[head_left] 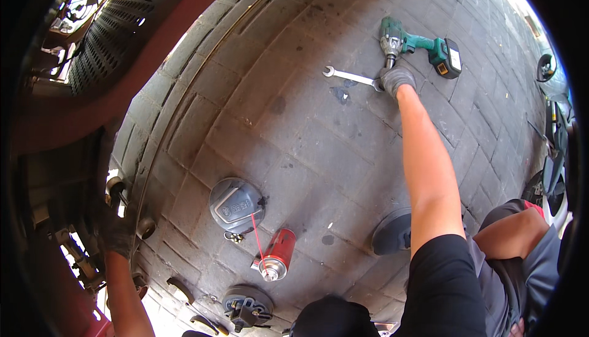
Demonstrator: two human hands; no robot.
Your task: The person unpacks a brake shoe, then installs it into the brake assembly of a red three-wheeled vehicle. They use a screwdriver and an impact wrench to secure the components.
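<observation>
Spanner (353,77) is lying on the paving (276,153), its length running left from the nearer right hand (397,80), whose grip is resting by its end and the green impact wrench (391,33), holding what I cannot tell; the left hand (116,233) is sitting far off, too dark to tell

The right arm (429,165) comes in at about 5 o'clock and stretches, nearly straight, toward 2 o'clock. A short black sleeve (446,285) covers its upper part; elbow and forearm are bare. At its far end the right hand (397,80), in a grey glove, points toward 11 o'clock, back up; its fingertips are too small to make out. The bare left forearm (127,297) rises from between 7 and 8 o'clock toward the dark-gloved left hand (116,237) at 8 o'clock, where shadow hides its fingers.
</observation>
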